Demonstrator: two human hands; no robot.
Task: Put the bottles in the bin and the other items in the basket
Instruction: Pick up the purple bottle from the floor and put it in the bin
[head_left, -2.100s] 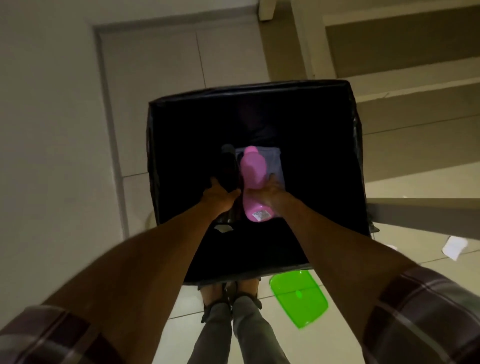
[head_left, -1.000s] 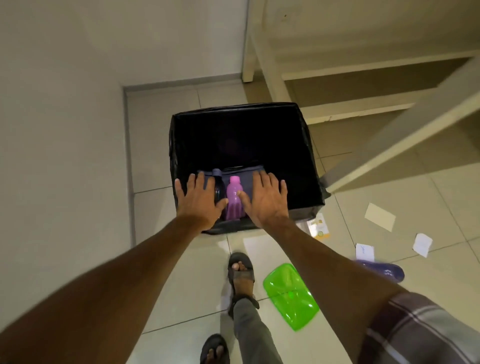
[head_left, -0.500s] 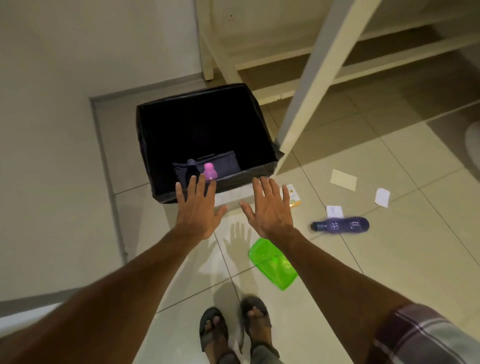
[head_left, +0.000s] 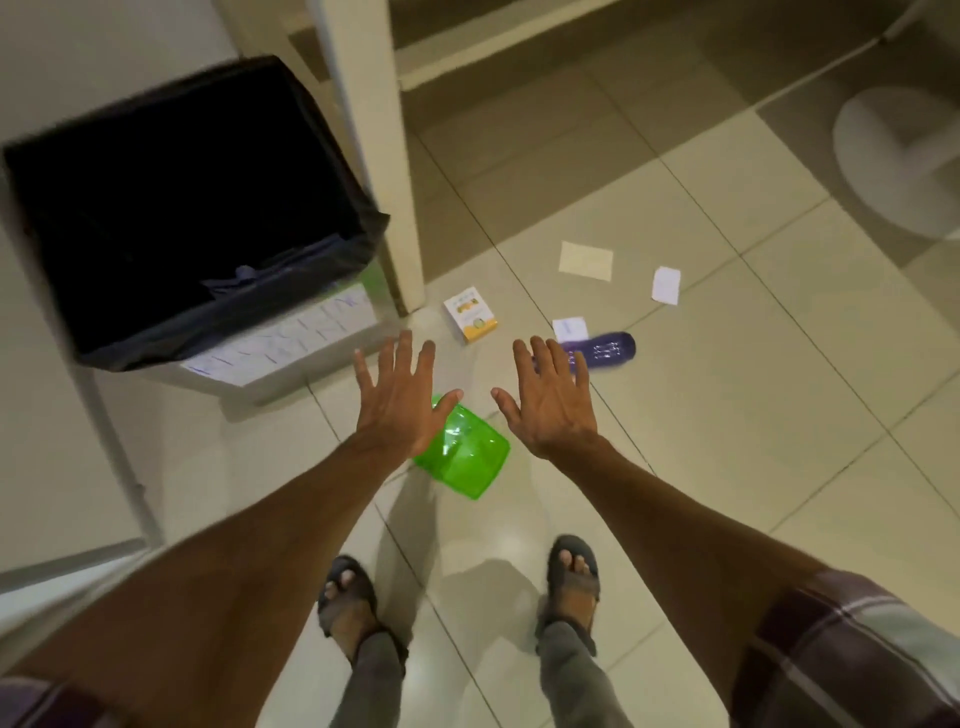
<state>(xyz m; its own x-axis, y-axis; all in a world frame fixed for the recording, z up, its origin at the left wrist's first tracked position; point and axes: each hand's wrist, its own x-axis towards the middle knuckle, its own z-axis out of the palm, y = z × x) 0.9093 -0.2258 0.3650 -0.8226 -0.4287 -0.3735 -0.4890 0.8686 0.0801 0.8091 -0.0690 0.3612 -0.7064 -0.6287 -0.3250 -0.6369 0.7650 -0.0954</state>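
Found the purple bottle lying on its side on the tiled floor, its near end hidden behind the right hand. Noted a small white slip just beside the bottle's far side, with a cream card and another white paper farther off. Saw a small yellow-and-white box to the bottle's left, near the foot of a cream post. Spotted a green translucent dish on the floor, partly covered by the left hand. Held both hands out above the floor, palms down, fingers straight and spread, gripping nothing. Saw the bin, lined with a black bag, standing at the left beside the post, well apart from the bottle. Caught two sandalled feet at the bottom edge.
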